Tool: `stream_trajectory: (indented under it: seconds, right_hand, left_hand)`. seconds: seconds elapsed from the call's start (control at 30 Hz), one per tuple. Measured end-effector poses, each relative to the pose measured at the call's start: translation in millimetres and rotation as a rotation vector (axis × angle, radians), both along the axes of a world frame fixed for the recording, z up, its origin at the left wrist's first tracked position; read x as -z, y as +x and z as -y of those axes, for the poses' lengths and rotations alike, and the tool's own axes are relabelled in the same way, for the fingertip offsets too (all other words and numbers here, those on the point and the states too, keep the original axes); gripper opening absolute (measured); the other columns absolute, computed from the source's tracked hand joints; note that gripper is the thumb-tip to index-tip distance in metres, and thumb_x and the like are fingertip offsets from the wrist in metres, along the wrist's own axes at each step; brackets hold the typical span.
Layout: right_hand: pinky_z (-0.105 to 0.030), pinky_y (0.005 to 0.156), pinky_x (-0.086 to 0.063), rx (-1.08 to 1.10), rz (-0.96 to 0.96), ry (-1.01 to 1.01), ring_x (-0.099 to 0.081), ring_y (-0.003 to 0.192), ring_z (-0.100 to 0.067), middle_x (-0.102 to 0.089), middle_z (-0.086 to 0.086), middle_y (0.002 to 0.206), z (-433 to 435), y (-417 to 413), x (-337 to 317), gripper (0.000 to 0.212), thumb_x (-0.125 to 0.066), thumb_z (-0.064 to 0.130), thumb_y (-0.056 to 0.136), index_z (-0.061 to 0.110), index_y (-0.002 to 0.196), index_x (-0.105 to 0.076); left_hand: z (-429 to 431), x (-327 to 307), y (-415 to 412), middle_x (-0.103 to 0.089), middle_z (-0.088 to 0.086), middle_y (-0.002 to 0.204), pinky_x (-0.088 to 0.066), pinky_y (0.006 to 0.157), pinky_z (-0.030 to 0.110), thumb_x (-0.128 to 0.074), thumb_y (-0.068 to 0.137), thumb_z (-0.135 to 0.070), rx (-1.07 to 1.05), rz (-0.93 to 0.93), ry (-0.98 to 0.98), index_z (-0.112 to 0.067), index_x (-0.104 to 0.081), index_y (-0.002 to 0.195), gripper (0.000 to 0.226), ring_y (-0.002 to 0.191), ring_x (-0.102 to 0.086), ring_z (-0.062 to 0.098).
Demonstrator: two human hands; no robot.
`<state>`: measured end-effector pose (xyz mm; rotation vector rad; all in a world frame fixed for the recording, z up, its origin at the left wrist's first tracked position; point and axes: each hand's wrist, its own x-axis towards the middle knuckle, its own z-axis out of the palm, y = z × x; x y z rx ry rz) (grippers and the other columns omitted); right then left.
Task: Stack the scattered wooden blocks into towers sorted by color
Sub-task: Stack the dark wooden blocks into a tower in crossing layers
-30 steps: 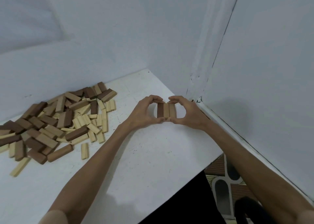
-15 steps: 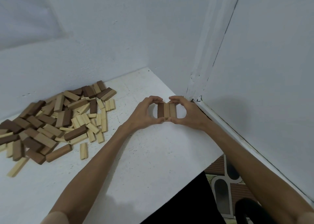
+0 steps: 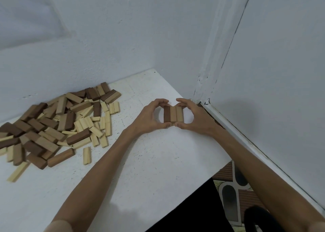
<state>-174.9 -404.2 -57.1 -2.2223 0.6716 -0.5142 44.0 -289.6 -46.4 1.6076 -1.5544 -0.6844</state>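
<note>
Closely cupped: fingers (image 3: 161, 101) of the left hand (image 3: 147, 119) curl over the far end of a row (image 3: 173, 114) of three blocks, thumb tucked against the near end. The right hand (image 3: 197, 119) mirrors it from the other side, forefinger over the far end, thumb at the near end. The thumb tips almost meet in front of the row. Both hands pinch the row endwise between them, palms arched clear of its sides. The row has one dark block on the left and two tan ones to its right, laid flat, long sides touching, ends flush. It sits on the white worktop (image 3: 140, 170) by the right edge, near the far right corner, close to where the two walls (image 3: 263, 73) meet. Both forearms reach in from the near edge. Well apart, toward the far left of the worktop, lies the pile (image 3: 58, 126): dark, tan and pale blocks jumbled, some overlapping. One pale block (image 3: 87, 155) lies alone just off the pile's near side. Past the right edge, patterned floor (image 3: 230, 196) shows below.
</note>
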Motion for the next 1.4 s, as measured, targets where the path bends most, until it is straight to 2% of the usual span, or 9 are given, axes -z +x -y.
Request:
stream_trajectory:
  seconds: [0.1,0.17,0.73,1.1,1.4]
  right_hand:
    - [-0.046,0.113,-0.042,-0.019,-0.002,0.016,-0.05,0.134,-0.011,-0.056,0.019,0.138,0.1,-0.4,-0.7,0.097,-0.084,0.05,0.075,0.032,0.155,-0.033]
    - [-0.045,0.114,-0.041,-0.024,-0.007,0.023,-0.049,0.134,-0.01,-0.055,0.02,0.139,-0.1,-0.7,-0.9,0.099,-0.086,0.049,0.074,0.032,0.155,-0.032]
    - [-0.045,0.116,-0.037,-0.011,-0.012,0.054,-0.048,0.135,-0.011,-0.059,0.019,0.136,2.5,1.3,2.6,0.093,-0.085,0.053,0.073,0.037,0.151,-0.038]
    - [-0.044,0.118,-0.036,0.001,-0.029,0.062,-0.047,0.136,-0.01,-0.059,0.019,0.136,3.9,1.4,2.5,0.09,-0.088,0.047,0.074,0.039,0.15,-0.039]
    - [-0.045,0.116,-0.038,0.023,-0.034,0.05,-0.048,0.134,-0.009,-0.059,0.019,0.135,1.0,2.4,0.9,0.091,-0.084,0.055,0.071,0.042,0.149,-0.039]
  left_hand:
    - [-0.9,-0.4,4.3,-0.062,-0.017,0.137,-0.042,0.113,0.037,-0.097,0.067,-0.039,0.046,0.027,0.037,-0.027,-0.044,0.146,0.096,0.133,-0.053,0.006]
    - [-1.1,-0.9,6.9,-0.062,-0.017,0.138,-0.042,0.115,0.039,-0.098,0.067,-0.039,0.049,0.029,0.039,-0.026,-0.042,0.148,0.099,0.133,-0.054,0.005]
    - [0.2,1.7,7.1,-0.07,-0.018,0.126,-0.043,0.113,0.038,-0.099,0.066,-0.034,-0.009,0.021,0.012,-0.028,-0.053,0.14,0.087,0.124,-0.06,0.002]
    - [1.8,4.1,6.6,-0.068,-0.017,0.127,-0.044,0.112,0.036,-0.098,0.066,-0.034,-0.014,0.025,0.03,-0.03,-0.053,0.14,0.087,0.125,-0.059,0.001]
    - [2.8,5.8,7.0,-0.067,-0.017,0.128,-0.043,0.113,0.04,-0.097,0.067,-0.035,-0.007,0.037,0.033,-0.03,-0.051,0.142,0.088,0.126,-0.058,0.003]
